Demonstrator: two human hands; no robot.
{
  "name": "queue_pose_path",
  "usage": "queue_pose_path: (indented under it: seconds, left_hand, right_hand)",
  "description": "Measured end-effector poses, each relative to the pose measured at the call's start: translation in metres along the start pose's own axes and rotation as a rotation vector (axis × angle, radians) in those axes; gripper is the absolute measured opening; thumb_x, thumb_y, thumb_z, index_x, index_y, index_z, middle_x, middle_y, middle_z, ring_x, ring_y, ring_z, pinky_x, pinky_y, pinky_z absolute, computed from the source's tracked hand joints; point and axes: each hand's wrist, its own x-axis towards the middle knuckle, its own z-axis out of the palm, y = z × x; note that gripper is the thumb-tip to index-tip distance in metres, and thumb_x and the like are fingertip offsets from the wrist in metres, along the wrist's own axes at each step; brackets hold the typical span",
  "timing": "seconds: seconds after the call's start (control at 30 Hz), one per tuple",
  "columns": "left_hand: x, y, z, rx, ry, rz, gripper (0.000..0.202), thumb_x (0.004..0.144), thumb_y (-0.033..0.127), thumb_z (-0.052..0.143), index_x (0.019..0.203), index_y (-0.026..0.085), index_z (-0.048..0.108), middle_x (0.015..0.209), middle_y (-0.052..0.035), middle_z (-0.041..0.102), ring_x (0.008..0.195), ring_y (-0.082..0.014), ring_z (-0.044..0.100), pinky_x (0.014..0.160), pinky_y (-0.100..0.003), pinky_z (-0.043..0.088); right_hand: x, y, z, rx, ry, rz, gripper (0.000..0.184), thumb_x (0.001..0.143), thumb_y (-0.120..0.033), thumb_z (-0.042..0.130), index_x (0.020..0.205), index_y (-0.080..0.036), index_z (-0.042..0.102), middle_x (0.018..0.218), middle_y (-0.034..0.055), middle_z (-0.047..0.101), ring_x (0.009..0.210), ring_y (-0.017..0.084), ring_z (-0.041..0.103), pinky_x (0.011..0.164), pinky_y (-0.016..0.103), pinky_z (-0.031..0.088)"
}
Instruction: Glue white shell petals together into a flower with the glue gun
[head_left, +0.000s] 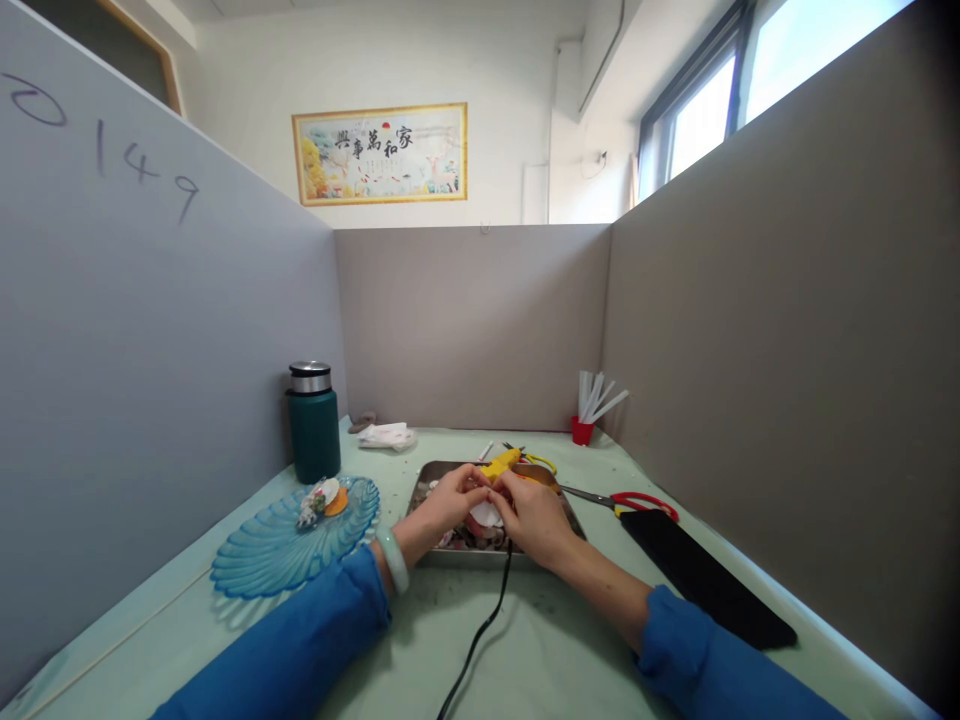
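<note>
Both my hands meet over a metal tray [457, 559] that holds shells and small pieces. My left hand [448, 502] has its thumb and fingertips pinched together, touching the fingers of the right. My right hand [534, 518] is closed in a similar pinch. Whatever sits between the fingertips is too small and covered to make out. Just below them shows a white shell-like piece [486, 514]; whether it is held or lies in the tray I cannot tell. Behind the hands rests a yellow glue gun [501, 464], and a black cord [480, 632] runs from the tray toward me.
Left stands a blue scalloped plate [259, 560] with a small shell cluster [322, 503], near a green bottle [314, 430]. Red-handled scissors [645, 500] and a black strip [709, 575] lie right. A red cup [582, 431] holds white sticks. Partitions [472, 330] enclose three sides.
</note>
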Motion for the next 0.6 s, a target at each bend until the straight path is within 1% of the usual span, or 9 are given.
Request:
queue_pose_path:
  seconds: [0.17, 0.3, 0.5, 0.6]
  left_hand:
    - [-0.0023, 0.0029, 0.0008, 0.016, -0.009, 0.012, 0.028, 0.069, 0.036, 0.059, 0.083, 0.015, 0.047, 0.069, 0.0007, 0.051, 0.053, -0.0118, 0.054, 0.040, -0.025, 0.048]
    - [-0.0030, 0.0046, 0.0019, 0.026, 0.001, 0.003, 0.026, 0.069, 0.035, 0.058, 0.081, 0.015, 0.046, 0.068, 0.0013, 0.051, 0.052, -0.0109, 0.053, 0.040, -0.024, 0.047]
    - [0.0002, 0.0004, 0.0011, 0.070, 0.030, 0.033, 0.022, 0.068, 0.031, 0.058, 0.078, 0.015, 0.047, 0.065, 0.0018, 0.050, 0.051, -0.0095, 0.051, 0.039, -0.020, 0.044]
    - [0.0013, -0.0020, 0.0006, 0.072, 0.020, 0.030, 0.022, 0.068, 0.032, 0.056, 0.079, 0.015, 0.046, 0.065, 0.0017, 0.051, 0.050, -0.0104, 0.051, 0.038, -0.021, 0.043]
  right_hand:
    - [0.0001, 0.0000, 0.0009, -0.007, 0.002, 0.004, 0.023, 0.086, -0.037, 0.038, 0.083, -0.021, 0.054, 0.071, 0.0008, 0.061, 0.069, 0.013, 0.057, 0.058, 0.022, 0.030]
    - [-0.0001, 0.0003, 0.0011, 0.003, 0.007, -0.010, 0.023, 0.086, -0.037, 0.038, 0.083, -0.021, 0.054, 0.072, 0.0007, 0.061, 0.068, 0.013, 0.056, 0.058, 0.022, 0.029]
    - [0.0001, 0.0008, 0.0009, 0.006, 0.005, -0.019, 0.023, 0.086, -0.037, 0.038, 0.082, -0.021, 0.054, 0.071, 0.0007, 0.061, 0.068, 0.014, 0.057, 0.058, 0.022, 0.030]
    - [-0.0001, 0.0007, 0.0013, 0.002, -0.002, -0.015, 0.023, 0.086, -0.037, 0.038, 0.083, -0.020, 0.054, 0.070, 0.0010, 0.061, 0.068, 0.014, 0.057, 0.058, 0.022, 0.030]
